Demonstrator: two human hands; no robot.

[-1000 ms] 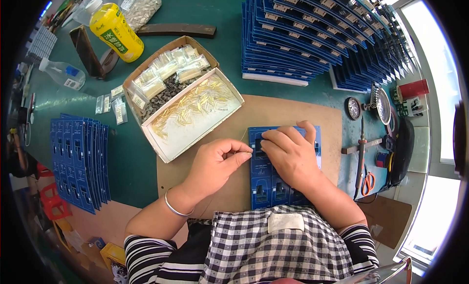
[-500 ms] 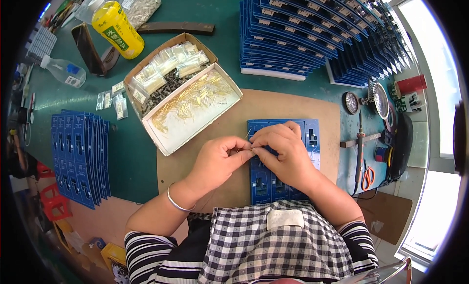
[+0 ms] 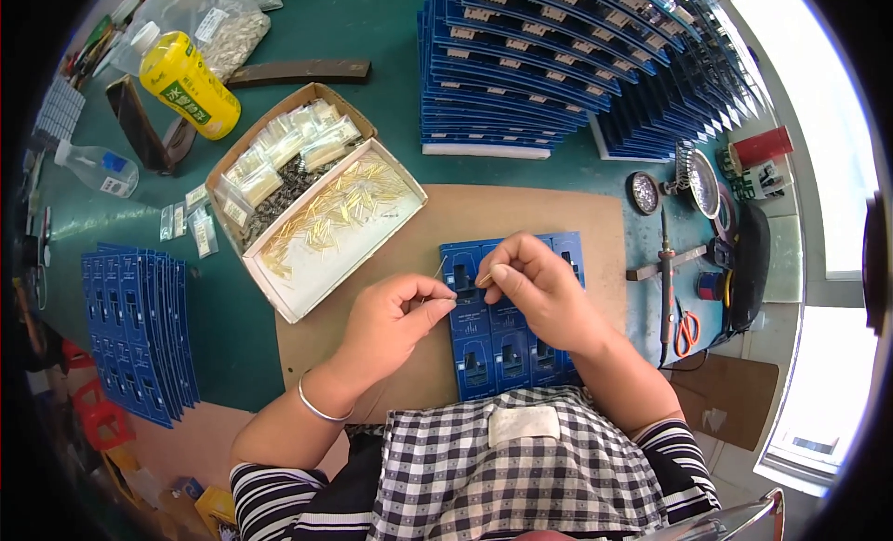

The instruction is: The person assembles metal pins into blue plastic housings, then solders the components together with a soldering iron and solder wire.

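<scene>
Under my hands lies a blue circuit board panel [image 3: 509,322] with several rectangular cut-outs. My left hand [image 3: 395,322] is closed in a pinch beside the board's left edge; a sliver of thin metal pin shows between its fingers, mostly hidden. Over the board's upper part, my right hand [image 3: 539,294] pinches a thin metal pin [image 3: 486,279] between thumb and forefinger. The fingertips of both hands are a short gap apart. Up and to the left, an open cardboard box [image 3: 349,251] holds loose gold pins [image 3: 321,215], dark small parts and small bags of pale parts [image 3: 288,141].
A brown board [image 3: 400,215] lies beneath the work on a green table. Tall stacks of blue circuit boards [image 3: 512,85] stand at the back; more boards [image 3: 135,327] stand at left. At right are a soldering iron [image 3: 666,280], orange-handled scissors [image 3: 686,332] and a red can [image 3: 761,148].
My hands, which were touching at the fingertips, have drawn apart. The right hand now shows the pin in its pinch. The whole view has shifted slightly.
</scene>
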